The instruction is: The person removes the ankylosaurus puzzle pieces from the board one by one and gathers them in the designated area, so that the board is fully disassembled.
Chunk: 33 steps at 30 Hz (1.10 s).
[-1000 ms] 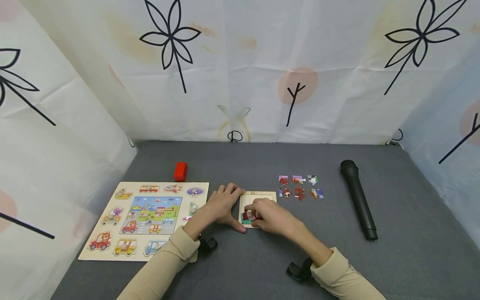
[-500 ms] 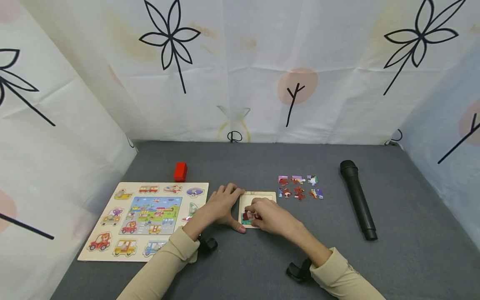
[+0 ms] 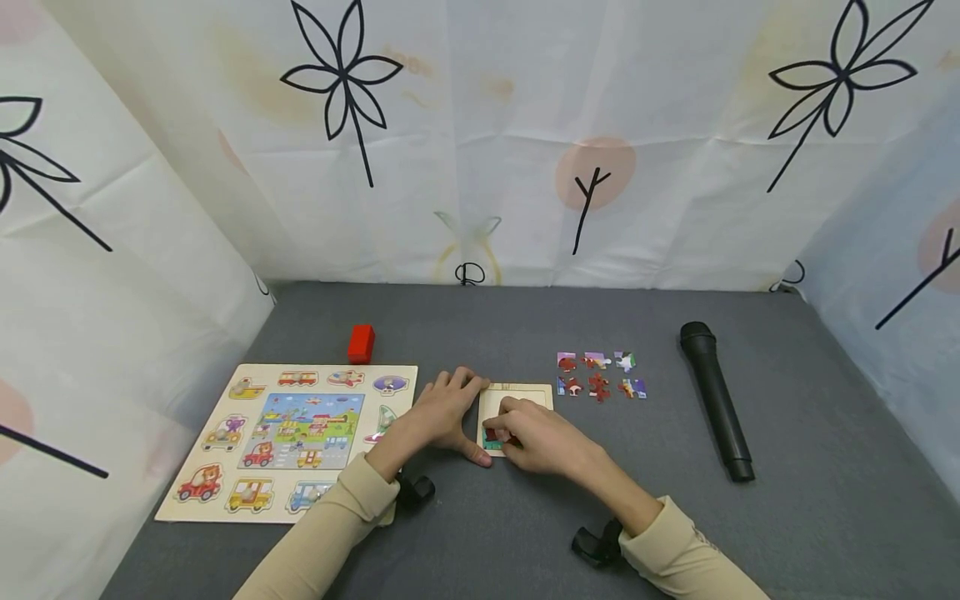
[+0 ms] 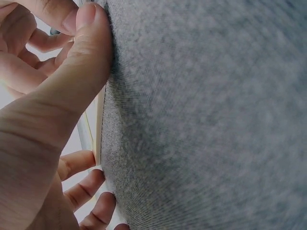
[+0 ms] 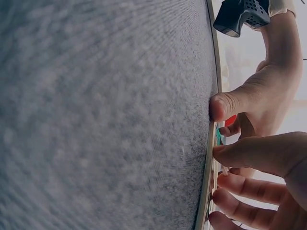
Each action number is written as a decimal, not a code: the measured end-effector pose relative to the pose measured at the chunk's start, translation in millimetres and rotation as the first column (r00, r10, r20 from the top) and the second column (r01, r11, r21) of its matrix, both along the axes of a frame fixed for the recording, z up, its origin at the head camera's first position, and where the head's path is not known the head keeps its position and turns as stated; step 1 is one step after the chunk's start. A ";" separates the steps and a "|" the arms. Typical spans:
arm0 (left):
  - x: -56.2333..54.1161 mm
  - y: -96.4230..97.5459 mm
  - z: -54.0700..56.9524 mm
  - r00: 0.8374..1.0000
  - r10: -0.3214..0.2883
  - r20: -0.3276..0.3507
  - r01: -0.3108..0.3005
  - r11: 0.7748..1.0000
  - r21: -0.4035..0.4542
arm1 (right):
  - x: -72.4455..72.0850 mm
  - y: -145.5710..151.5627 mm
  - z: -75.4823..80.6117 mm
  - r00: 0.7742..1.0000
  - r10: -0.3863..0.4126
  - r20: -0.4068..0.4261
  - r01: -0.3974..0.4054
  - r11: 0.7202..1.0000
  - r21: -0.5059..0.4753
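Observation:
A small wooden puzzle tray (image 3: 525, 390) lies flat on the grey table, with a dark red and green picture patch (image 3: 492, 436) in its near left corner. My left hand (image 3: 446, 411) grips the tray's left side, its thumb at the near corner and a fingertip at the far one. Over the tray, my right hand (image 3: 546, 435) pinches a small puzzle piece, mostly covered by the fingers. In the right wrist view the right thumb (image 5: 254, 152) rests along the tray's near edge. Several loose jigsaw pieces (image 3: 599, 387) lie in two rows to the right of the tray.
A large wooden vehicle puzzle board (image 3: 251, 372) lies at the left, partly under my left forearm. Behind it stands a red block (image 3: 362, 343). A black microphone (image 3: 716, 400) lies at the right. White printed cloth (image 3: 510, 100) walls the table's back and sides.
My right fingertips have shifted slightly left over the tray's near left corner and now cover more of the picture there. The left hand keeps its place.

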<state>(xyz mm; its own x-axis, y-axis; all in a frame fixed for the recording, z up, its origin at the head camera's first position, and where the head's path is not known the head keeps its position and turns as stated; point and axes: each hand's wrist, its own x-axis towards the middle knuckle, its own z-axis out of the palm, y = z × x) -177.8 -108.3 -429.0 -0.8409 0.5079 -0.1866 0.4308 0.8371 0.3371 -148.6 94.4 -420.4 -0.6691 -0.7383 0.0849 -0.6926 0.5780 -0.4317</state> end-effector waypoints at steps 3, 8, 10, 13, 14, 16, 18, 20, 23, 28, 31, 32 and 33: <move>-0.1 -0.2 -0.3 1.000 0.000 0.000 0.000 1.000 0.001 | 0.9 0.2 -0.2 1.000 -0.001 -0.007 0.001 1.000 0.006; -0.2 -0.6 -0.9 1.000 -0.002 -0.004 0.002 1.000 0.003 | 0.9 1.1 0.0 1.000 0.003 -0.026 -0.002 1.000 0.026; -0.3 -0.7 -1.3 1.000 -0.003 -0.009 0.003 1.000 0.007 | 0.8 1.2 0.1 1.000 0.002 -0.027 -0.001 0.999 0.034; -0.6 -0.6 -1.3 1.000 -0.003 -0.015 0.003 1.000 0.004 | 0.9 0.8 0.2 1.000 -0.007 -0.026 0.008 0.999 0.039; -0.6 -0.5 -1.1 1.000 -0.002 -0.016 0.002 1.000 0.004 | 1.1 0.6 0.2 1.000 -0.011 -0.024 0.012 0.999 0.041; -0.7 -0.4 -1.2 1.000 -0.001 -0.016 0.001 1.000 0.001 | 1.8 0.3 -0.1 0.999 -0.023 -0.023 0.024 0.999 0.046; -0.6 -0.3 -1.3 1.000 0.000 -0.014 0.000 1.000 -0.003 | 2.5 0.1 -0.2 0.999 -0.035 -0.020 0.036 0.998 0.051; -0.6 -0.3 -2.0 1.000 0.001 -0.014 -0.001 1.000 -0.004 | 3.4 0.0 0.0 0.999 -0.046 -0.019 0.047 0.997 0.056; -0.6 -0.4 -3.0 1.000 0.002 -0.014 -0.002 1.000 -0.003 | 4.7 0.1 0.3 0.998 -0.057 -0.022 0.058 0.996 0.060; -0.2 -0.7 -2.6 1.000 -0.001 -0.012 0.001 1.000 0.000 | 6.1 0.4 0.7 0.997 -0.071 -0.028 0.073 0.994 0.082; -0.2 -0.9 -2.7 1.000 -0.001 -0.011 0.002 1.000 0.003 | 6.4 0.7 0.9 0.997 -0.078 -0.025 0.080 0.991 0.108; -0.3 -0.9 -2.8 1.000 -0.002 -0.013 0.002 1.000 0.004 | 6.5 0.7 0.8 0.996 -0.080 -0.024 0.083 0.990 0.116; -0.3 -0.9 -2.9 1.000 -0.002 -0.012 0.002 1.000 0.003 | 6.5 0.8 0.7 0.996 -0.082 -0.023 0.084 0.989 0.121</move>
<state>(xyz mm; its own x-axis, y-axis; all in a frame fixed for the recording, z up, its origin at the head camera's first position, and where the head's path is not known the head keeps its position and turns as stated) -178.0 -109.2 -431.9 -0.8421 0.5101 -0.1752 0.4365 0.8353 0.3342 -142.0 95.2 -419.8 -0.7274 -0.6861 0.0106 -0.6474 0.6810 -0.3423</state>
